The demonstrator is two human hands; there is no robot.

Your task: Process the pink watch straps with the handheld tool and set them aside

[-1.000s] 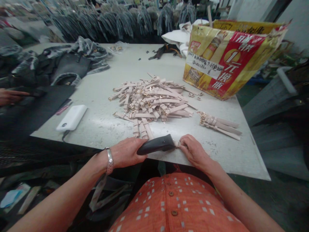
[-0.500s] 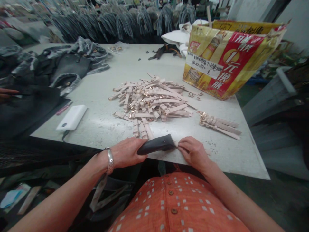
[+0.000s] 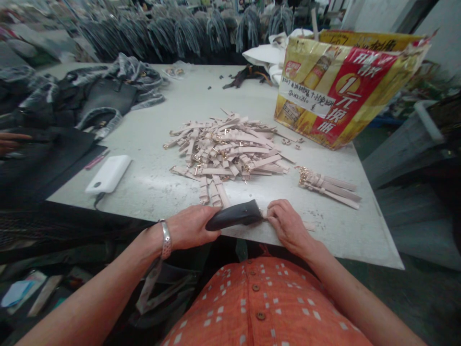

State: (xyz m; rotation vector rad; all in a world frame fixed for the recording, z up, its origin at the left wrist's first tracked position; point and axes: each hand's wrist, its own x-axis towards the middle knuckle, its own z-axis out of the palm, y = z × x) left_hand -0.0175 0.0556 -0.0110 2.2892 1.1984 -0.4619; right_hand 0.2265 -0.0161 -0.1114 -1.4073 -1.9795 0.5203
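Observation:
My left hand (image 3: 196, 225), with a metal watch band at the wrist, is wrapped round a dark, smooth, tapered piece (image 3: 236, 215) that looks like leather; its exact kind I cannot make out. At its right end, a small pale strap (image 3: 309, 225) is pinched by my right hand (image 3: 287, 222), whose fingers cover most of it. Just beyond my hands lies a heap of pale leather straps (image 3: 230, 149) with gold-coloured buckles. Two straps stick out from the heap towards my left hand. To the right rests a bundle of buckled straps (image 3: 327, 186).
A yellow and red carton (image 3: 331, 91) stands at the table's right rear. On the left are a white power bank (image 3: 108, 174) with a cable, black bags (image 3: 111, 93) and another person's hand (image 3: 12, 142). A grey bin (image 3: 406, 158) stands beyond the right edge.
My right hand has turned slightly and its fingers have curled a little more at the strap. The dark piece and my left hand stay almost where they were.

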